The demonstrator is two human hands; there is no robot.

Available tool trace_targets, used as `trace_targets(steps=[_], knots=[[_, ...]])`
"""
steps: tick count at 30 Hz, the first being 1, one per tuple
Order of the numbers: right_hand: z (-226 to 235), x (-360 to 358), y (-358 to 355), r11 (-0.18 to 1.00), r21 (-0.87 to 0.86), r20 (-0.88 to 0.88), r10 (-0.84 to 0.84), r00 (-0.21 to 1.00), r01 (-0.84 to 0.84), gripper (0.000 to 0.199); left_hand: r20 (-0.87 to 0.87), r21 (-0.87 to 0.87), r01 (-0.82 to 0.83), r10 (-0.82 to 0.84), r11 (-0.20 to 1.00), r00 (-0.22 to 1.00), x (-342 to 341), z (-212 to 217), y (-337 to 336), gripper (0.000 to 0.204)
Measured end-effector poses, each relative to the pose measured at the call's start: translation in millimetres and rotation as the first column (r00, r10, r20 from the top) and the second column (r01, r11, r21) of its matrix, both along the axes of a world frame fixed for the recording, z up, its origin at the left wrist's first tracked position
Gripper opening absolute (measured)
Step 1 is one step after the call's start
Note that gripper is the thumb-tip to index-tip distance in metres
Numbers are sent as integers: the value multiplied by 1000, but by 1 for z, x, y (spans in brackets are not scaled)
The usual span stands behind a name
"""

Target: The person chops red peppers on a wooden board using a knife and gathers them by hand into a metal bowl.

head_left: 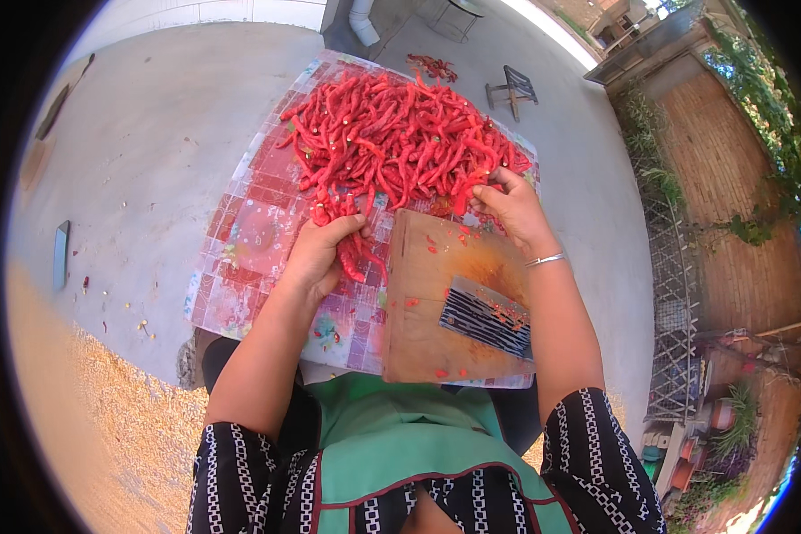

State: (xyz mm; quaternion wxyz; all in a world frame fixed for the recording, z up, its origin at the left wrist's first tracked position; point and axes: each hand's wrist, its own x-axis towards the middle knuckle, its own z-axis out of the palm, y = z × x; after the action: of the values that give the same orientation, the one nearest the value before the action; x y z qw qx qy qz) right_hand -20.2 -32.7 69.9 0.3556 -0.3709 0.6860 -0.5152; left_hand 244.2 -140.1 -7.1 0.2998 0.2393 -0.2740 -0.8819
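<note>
A big heap of long red chili peppers (392, 133) covers the far half of a table with a patterned cloth (249, 231). My left hand (323, 249) is closed around a small bunch of red chili peppers (351, 254), just in front of the heap. At the heap's right front edge, my right hand (513, 209) pinches a red chili pepper (472, 189) between thumb and fingers. Between my forearms lies a wooden cutting board (414, 311), stained orange and dotted with red bits. On its right part rests a dark, striped wide blade (481, 319), partly behind my right forearm.
On the concrete floor beyond the table are a small pile of red peppers (432, 68) and a folding stool (512, 89). Yellow grains (142, 418) spread over the ground at the lower left. A lattice fence (672, 311) and plants line the right side.
</note>
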Motion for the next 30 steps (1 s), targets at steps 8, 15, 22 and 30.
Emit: trace_targets(steps=[8,15,22,30], knots=[[-60,103,-3,929,-366,500,145,854,56,21,-215,161,65,-30,985,976,-15,-9,28,21],[-58,115,1,963,-267,311,123,942,-38,12,-222,77,32,-14,997,975,-5,-18,14,22],[-64,112,-3,958,-242,101,182,978,-153,9,-207,81,145,-126,986,970,-5,-5,10,21],[-59,120,-6,953,-270,-267,64,962,-139,8,-196,200,126,-86,972,977,-9,-13,14,18]])
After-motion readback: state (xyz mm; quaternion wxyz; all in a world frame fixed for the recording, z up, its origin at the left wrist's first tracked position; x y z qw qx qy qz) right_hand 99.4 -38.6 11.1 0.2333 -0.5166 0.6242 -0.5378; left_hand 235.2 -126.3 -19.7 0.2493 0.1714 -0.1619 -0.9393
